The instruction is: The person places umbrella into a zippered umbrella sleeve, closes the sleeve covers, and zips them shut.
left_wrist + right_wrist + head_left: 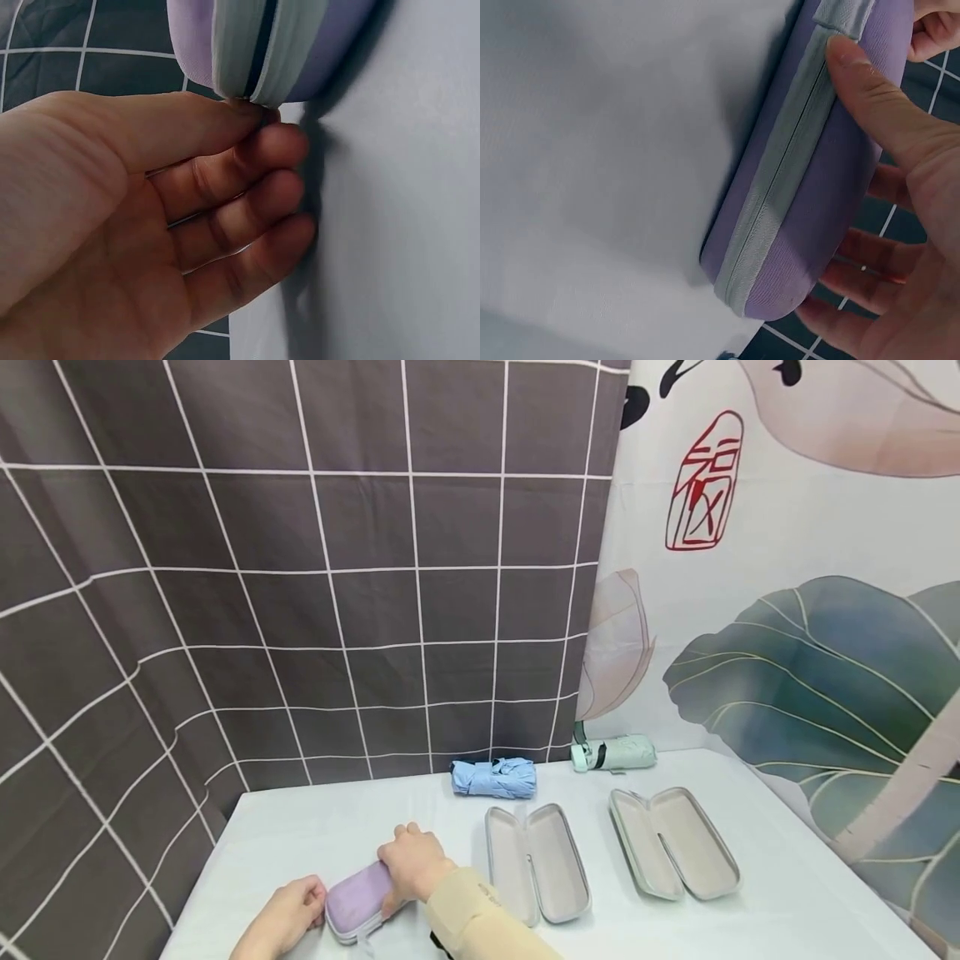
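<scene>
We see a screened-off spot, whether home or studio we cannot tell: a checked cloth [367,527] hangs along the left and far edges of the surface [277,839], a lotus-print cloth [795,543] past its far right corner.

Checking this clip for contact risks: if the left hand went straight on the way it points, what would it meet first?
Most likely the purple case: the left hand points at its end, with the thumb close by the zipper there; exact contact is hard to make out.
</scene>
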`<state>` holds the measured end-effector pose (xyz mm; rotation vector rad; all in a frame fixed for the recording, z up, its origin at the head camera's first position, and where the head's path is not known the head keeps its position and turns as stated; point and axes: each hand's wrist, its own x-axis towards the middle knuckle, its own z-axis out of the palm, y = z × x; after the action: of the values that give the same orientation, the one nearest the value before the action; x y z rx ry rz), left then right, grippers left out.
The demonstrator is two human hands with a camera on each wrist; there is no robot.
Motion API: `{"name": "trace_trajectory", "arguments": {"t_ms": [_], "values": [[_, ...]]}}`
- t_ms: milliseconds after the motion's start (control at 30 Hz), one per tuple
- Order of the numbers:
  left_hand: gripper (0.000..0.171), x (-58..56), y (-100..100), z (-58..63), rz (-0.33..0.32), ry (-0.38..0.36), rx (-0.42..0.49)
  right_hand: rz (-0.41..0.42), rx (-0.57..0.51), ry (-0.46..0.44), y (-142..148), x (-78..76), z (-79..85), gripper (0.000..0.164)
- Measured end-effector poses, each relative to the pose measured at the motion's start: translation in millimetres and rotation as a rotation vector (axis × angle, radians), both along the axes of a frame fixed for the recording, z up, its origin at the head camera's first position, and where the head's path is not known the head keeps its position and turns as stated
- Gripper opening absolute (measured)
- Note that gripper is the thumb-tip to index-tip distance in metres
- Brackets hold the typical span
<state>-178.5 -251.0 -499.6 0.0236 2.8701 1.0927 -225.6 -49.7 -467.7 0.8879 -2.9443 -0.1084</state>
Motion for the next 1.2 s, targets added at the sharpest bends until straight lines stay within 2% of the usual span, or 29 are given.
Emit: {"name": "trace_trajectory", "arguments": {"t_ms": [467, 633, 767, 933, 1033, 1200], "values": [[0.017, -1.6, -1.3, 2.6, 0.032, -0.021, -0.005, -0.234, -0.029, 0.044, -7.9, 7.9, -6.8, 0.072], [0.017, -0.9, -1.4, 0.9, 0.039, -0.019, 0.007, -0.271, -0.059, 0.064, -8.1, 12.2, -9.5, 0.073], [0.017, -1.5, -1.0, -0.6, 0.039, -0.023, 0.009, -0.230, -0.132, 0.055, -2.7, 12.1, -12.3, 0.070], [0.016, -3.9, -1.4, -0.2, 0.038, -0.019, 0.011, -0.022, -0.272, -0.055, 12.1, 7.5, -12.5, 0.055], [0.016, -4.2, -2.1, 0.7, 0.048, -0.020, 0.010, 0.080, -0.320, -0.137, 19.5, 5.8, -9.8, 0.055], [0.017, -1.6, -0.8, 0.6, 0.055, -0.036, 0.030, 0.090, -0.384, -0.207, 25.0, 6.5, -9.4, 0.055]]}}
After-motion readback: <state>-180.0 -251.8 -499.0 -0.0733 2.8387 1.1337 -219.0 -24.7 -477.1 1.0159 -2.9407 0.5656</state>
